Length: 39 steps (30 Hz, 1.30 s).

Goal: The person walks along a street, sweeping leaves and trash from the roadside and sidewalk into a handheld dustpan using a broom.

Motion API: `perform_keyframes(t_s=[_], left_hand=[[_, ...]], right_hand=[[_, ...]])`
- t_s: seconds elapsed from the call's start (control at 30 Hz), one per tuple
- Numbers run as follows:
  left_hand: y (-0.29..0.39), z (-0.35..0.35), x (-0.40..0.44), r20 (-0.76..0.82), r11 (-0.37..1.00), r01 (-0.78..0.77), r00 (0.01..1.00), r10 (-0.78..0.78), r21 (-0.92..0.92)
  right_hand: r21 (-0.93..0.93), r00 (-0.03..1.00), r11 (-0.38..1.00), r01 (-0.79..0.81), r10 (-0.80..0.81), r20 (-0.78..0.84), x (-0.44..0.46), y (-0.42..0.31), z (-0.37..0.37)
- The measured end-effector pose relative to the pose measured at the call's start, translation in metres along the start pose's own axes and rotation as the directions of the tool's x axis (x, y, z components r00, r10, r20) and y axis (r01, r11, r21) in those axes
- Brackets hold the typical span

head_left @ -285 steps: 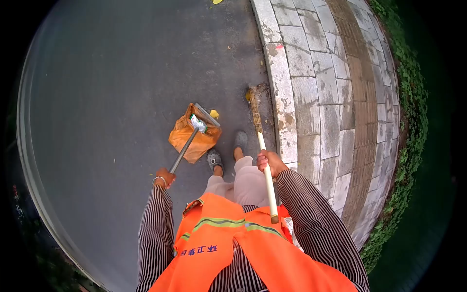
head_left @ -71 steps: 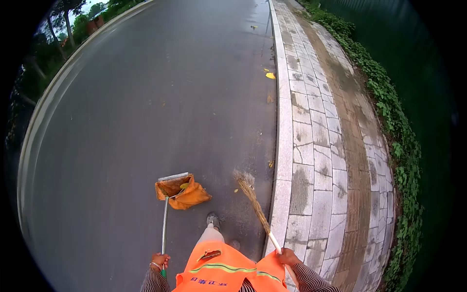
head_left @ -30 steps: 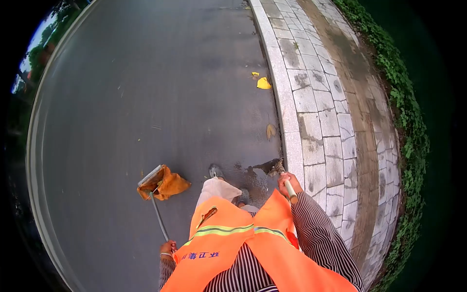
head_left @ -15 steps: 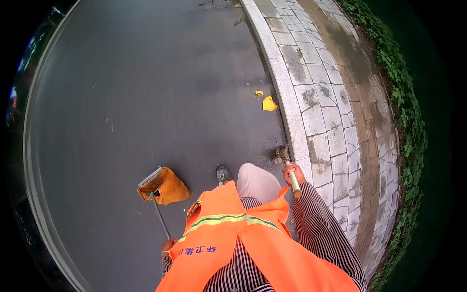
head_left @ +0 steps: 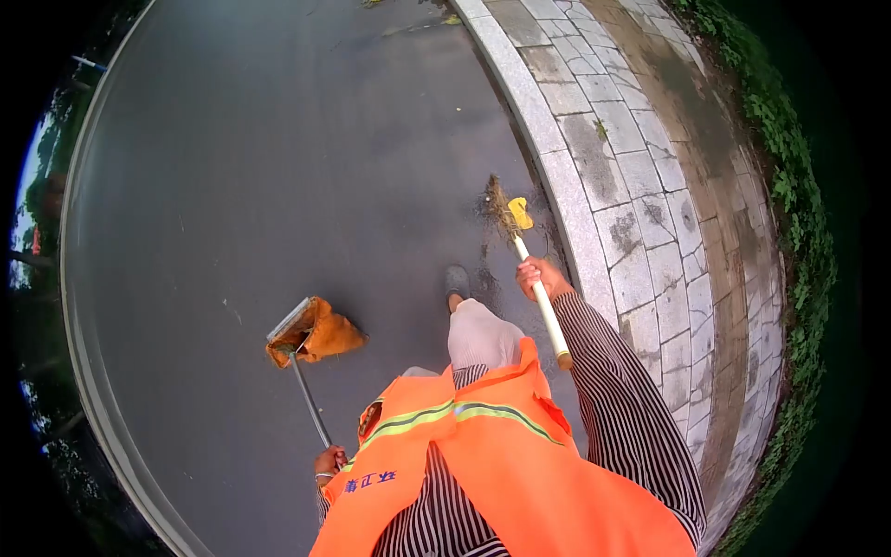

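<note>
My right hand [head_left: 542,278] is wrapped round the pale handle of a broom [head_left: 548,316]. The broom's short, worn bristles [head_left: 504,206] rest on the wet road near the kerb and touch a yellow leaf [head_left: 520,214]. Low on the left, my left hand [head_left: 329,459] is closed round the grey pole of a long-handled dustpan [head_left: 311,401]. An orange fabric bag [head_left: 331,334] hangs behind the dustpan's metal-edged mouth, which faces left. What lies inside the bag is too dark to make out.
A pale stone kerb [head_left: 562,176] runs along the road's right side, beside a paved sidewalk [head_left: 640,251] and a green hedge [head_left: 789,186]. Grey road [head_left: 306,167] stretches ahead and left to another kerb. My shoe [head_left: 457,280] is just left of the broom.
The broom has swung forward and left from beside the kerb to the yellow leaf. A foot has stepped forward. The dustpan stays at my left, its pole still in my left hand.
</note>
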State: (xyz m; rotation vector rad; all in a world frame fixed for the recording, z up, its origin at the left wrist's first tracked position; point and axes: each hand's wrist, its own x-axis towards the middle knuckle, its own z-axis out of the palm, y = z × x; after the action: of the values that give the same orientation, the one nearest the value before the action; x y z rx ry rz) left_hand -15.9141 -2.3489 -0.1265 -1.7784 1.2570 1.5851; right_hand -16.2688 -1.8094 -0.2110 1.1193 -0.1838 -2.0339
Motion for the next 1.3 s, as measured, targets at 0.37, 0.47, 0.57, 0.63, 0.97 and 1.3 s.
perform_keyframes(t_s=[0.37, 0.47, 0.57, 0.63, 0.97, 1.3], left_hand=[[0.213, 0.093, 0.003, -0.040, 0.993, -0.063, 0.997, 0.067, 0.096], [0.285, 0.109, 0.031, -0.046, 0.972, -0.043, 0.997, 0.055, 0.230], [0.367, 0.133, 0.048, -0.033, 0.893, -0.095, 0.992, 0.122, 0.440], [0.416, 0.143, 0.064, -0.039, 0.837, -0.115, 0.986, 0.160, 0.535], [0.589, 0.246, 0.076, 0.262, 0.143, -0.318, 0.912, 0.315, 0.937], [0.622, 0.439, 0.094, 0.414, -0.596, -0.258, 0.900, 0.138, 0.760]], right_hand=[[0.121, 0.998, 0.991, 0.057, -0.059, 0.014, -0.017, 0.043, 0.116], [0.343, 0.973, 0.911, 0.228, -0.222, -0.057, -0.036, 0.066, 0.092], [0.406, 0.907, 0.811, 0.420, -0.358, -0.223, -0.025, 0.078, 0.058], [0.338, 0.840, 0.781, 0.526, -0.413, -0.353, -0.003, 0.067, 0.033], [-0.579, 0.593, 0.801, 0.152, -0.543, -0.595, 0.134, 0.059, 0.041], [-0.668, 0.484, 0.738, 0.093, -0.620, -0.618, 0.076, 0.140, 0.101]])
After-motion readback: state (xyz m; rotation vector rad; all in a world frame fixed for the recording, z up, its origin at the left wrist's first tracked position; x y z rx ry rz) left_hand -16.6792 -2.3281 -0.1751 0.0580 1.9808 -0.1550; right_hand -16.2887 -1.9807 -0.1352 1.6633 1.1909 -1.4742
